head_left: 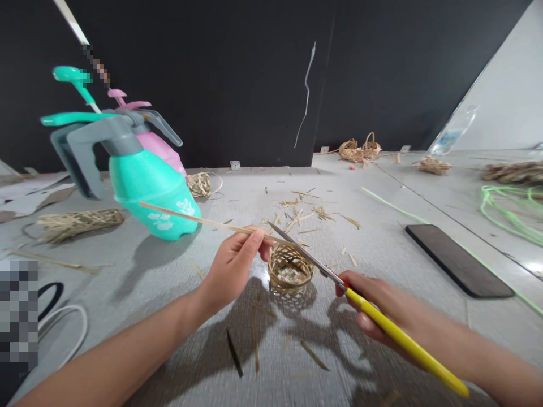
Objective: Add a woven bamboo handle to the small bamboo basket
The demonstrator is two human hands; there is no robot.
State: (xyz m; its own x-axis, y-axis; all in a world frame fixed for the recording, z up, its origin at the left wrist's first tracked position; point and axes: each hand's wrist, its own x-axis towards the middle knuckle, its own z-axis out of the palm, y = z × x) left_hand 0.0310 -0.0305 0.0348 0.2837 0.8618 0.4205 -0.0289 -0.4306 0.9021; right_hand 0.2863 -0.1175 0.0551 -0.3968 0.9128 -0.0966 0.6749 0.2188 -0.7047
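Note:
Between the thumb and fingers of my left hand [235, 263] is a thin, pale bamboo strip [190, 217]. Its long end points out to the left, past the green sprayer, and its short end reaches over a small woven basket [292, 274]. The basket sits upright on the floor, its mouth facing up. My right hand [377, 294] is closed around scissors [311, 258] with a yellow handle. Their blades slant up to the left, above the basket rim and beside the strip's short end; whether they touch the strip I cannot tell. Some right-hand fingers are hidden behind the handle.
Green [148, 181] and pink [159, 148] spray bottles stand at the left, near a woven piece [80, 223]. Bamboo scraps [322, 213] litter the floor. A phone [458, 260] lies at the right by green twine [509, 212]. Small baskets [360, 150] sit along the black wall [237, 79].

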